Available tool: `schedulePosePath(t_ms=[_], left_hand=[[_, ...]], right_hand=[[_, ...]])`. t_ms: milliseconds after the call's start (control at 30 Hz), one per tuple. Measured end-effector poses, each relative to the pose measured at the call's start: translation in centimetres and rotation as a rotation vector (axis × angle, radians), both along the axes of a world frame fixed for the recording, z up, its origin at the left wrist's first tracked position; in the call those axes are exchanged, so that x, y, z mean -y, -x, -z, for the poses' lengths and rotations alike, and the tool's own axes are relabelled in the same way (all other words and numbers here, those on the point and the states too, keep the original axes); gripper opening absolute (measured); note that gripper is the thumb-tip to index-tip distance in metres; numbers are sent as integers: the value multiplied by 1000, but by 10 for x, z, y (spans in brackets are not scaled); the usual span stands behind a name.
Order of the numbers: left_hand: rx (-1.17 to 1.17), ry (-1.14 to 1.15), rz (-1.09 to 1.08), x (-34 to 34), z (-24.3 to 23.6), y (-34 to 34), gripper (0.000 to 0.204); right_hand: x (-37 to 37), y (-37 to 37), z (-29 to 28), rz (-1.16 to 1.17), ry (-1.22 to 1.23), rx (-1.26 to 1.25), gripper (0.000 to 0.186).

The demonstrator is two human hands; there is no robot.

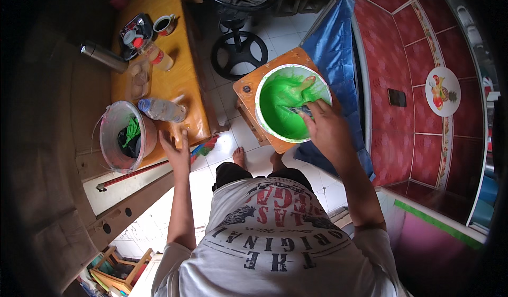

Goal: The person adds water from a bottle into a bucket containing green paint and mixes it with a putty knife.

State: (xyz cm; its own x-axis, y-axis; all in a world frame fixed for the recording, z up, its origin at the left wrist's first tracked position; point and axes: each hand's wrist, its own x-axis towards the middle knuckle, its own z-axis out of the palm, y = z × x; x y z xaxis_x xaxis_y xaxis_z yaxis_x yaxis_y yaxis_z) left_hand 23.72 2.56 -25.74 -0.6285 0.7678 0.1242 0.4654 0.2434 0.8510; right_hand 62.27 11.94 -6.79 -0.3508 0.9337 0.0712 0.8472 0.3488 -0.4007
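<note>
A white bucket [258,104] of bright green paint [279,113] sits on a wooden stool [247,88] in front of me. My right hand [321,121] reaches over its right rim, fingers closed round a small dark tool with a bluish-grey part [301,110]. The tool's tip is down at the paint; its exact kind is hard to make out. A paint-smeared, tan-coloured stick [307,83] leans inside the far wall. My left hand [177,150] is empty, fingers spread, at the near edge of the wooden table [198,122], close to a plastic bottle [163,110].
At the left, a pinkish bucket [108,141] holds green and black cloth or plastic. Farther along the table are another bottle [159,56], a cup [164,25] and a metal flask [103,56]. A standing fan [239,48] is beyond. Blue sheeting [333,48] hangs right of the stool.
</note>
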Motion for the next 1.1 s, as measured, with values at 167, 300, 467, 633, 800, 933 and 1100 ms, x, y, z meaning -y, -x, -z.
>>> schedulePosePath(t_ms=[167,300,467,633,800,933,1100], left_hand=[[10,-64,348,-27,-86,-62,46],[-87,-202,721,-99,-159,-116,27],[-435,-226,1179,-177,-193,-181,36],[-855,-231,1199,-200,-176,-225,44],[-962,-191,1127,-199,-156,-242,41],[-924,-103,1058,-199,-146,-251,35],[-616,-177,1033,-191,-152,-247,26]], right_hand=[[8,4,2,-68,63,0,29],[13,-14,1,-11,47,-12,27],[19,-18,-11,31,24,-41,25],[32,-24,-12,102,2,-55,24],[38,-27,-9,156,-19,-80,23],[40,-25,-10,174,28,-61,23],[40,-26,-13,165,58,-62,23]])
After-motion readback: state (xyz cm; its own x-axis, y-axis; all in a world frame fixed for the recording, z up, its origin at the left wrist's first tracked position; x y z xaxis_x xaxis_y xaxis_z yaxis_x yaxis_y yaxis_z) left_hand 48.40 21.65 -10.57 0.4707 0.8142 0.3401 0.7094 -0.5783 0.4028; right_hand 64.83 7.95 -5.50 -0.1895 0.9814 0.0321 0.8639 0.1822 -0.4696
